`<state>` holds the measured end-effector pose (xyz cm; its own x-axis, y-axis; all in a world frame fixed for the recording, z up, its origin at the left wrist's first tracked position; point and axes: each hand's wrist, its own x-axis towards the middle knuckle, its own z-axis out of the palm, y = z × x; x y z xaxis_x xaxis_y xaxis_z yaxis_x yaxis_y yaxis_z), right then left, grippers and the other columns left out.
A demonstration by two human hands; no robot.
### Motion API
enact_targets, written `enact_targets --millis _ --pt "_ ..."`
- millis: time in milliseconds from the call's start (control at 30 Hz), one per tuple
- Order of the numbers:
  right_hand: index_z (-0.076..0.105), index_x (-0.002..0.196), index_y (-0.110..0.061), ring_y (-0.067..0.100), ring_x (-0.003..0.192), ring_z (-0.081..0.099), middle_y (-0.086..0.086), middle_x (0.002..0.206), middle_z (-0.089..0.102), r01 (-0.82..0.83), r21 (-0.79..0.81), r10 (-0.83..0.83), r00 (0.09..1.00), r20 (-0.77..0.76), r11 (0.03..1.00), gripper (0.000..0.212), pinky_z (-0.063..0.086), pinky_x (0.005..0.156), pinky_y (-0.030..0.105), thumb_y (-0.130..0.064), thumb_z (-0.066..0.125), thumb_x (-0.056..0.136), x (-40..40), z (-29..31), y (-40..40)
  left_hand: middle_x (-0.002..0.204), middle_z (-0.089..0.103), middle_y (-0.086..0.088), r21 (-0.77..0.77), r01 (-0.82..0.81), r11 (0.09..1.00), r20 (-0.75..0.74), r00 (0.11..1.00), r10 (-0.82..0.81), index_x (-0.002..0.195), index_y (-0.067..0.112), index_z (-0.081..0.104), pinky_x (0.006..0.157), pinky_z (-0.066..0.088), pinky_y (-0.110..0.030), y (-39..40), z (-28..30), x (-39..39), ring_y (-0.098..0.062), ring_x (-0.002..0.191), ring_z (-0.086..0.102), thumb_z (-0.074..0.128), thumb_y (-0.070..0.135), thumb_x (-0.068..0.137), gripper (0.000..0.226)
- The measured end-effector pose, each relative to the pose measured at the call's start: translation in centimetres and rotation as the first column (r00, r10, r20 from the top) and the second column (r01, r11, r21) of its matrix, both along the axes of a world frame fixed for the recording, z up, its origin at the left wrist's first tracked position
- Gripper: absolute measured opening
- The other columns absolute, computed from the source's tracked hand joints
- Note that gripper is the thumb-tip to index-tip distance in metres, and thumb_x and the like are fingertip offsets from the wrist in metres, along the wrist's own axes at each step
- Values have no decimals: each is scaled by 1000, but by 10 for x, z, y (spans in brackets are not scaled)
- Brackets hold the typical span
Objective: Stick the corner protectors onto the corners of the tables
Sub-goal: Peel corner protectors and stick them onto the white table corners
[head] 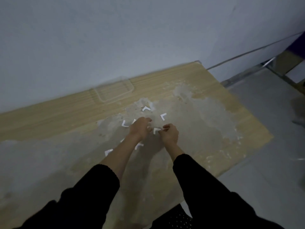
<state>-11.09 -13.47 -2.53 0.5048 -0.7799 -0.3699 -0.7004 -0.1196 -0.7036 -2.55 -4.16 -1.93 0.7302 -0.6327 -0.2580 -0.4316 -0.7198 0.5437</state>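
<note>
We look down on a pale wood-grain bench [214, 96] set against a blue-grey wall [115, 38], much of its top smeared with a whitish, patchy film [206, 116]. Scattered across that film lie small white L-shaped corner protectors: one at the far side [146, 108], one to its right [163, 116], one to the left of our hands [125, 123], and two nearer us, beside the left forearm [138, 145] and [108, 152].

Our left hand [139, 128] reaches forward over the bench, fingers loosely curled and pointing away; the blur keeps us from telling whether it holds anything. Our right hand [169, 133] has its fingers curled in — thumb and forefinger pinch a thin pale strip [165, 128] that pokes out to the left. Just beside that strip, between the two hands, sits another corner protector [156, 130]; we cannot tell whether the right hand also touches it.

Both arms wear black sleeves [206, 187] pushed back from the wrists. A clear plastic tray [113, 91] rests on the bench near the wall. At the far right corner of the bench a transparent corner piece [198, 61] appears — too small to be sure. Beyond lies grey floor [264, 162] and a metal frame [247, 71].
</note>
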Motion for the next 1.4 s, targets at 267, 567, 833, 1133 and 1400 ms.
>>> enact_targets --millis 267,567,833,1133,1400 --pt "65 96 -3 27 96 65 13 99 70 -64 83 58 996 68 994 22 48 80 29 -3 69 74 3 -25 -31 107 53 -16 14 -147 989 0 989 147 101 8 67 78 46 -36 -30 -29 -6 -33 97 57 68 21 83 23" --pt "67 94 -4 15 79 57 6 87 64 -88 151 66 987 145 985 24 46 74 23 -10 75 72 2 -35 -41 79 60 -9 -90 -280 956 -74 959 274 76 11 54 66 46 -35 -37 -38 -16 -28 77 60 67 5 80 15" --pt "75 90 -3 12 76 63 3 81 70 -225 126 179 937 301 966 15 44 60 3 -2 63 81 -1 -37 -41 58 51 5 -201 -496 845 -145 868 475 60 25 45 62 48 -32 -39 -34 -31 -26 67 60 72 10 78 35" --pt "75 75 -3 17 65 63 12 73 73 -265 -76 275 909 315 961 14 44 60 24 -3 62 80 -4 -30 -31 60 63 -16 -341 -710 616 -365 704 609 65 10 50 46 52 -20 -35 -25 -49 -7 45 62 75 8 77 28" --pt "67 56 -13 21 67 62 7 64 66 -168 252 75 937 341 953 29 54 70 39 5 61 78 5 -35 -30 72 62 -16 -300 -873 386 -647 483 590 67 8 52 44 54 -21 -21 -22 -45 -18 55 63 70 -2 79 24"
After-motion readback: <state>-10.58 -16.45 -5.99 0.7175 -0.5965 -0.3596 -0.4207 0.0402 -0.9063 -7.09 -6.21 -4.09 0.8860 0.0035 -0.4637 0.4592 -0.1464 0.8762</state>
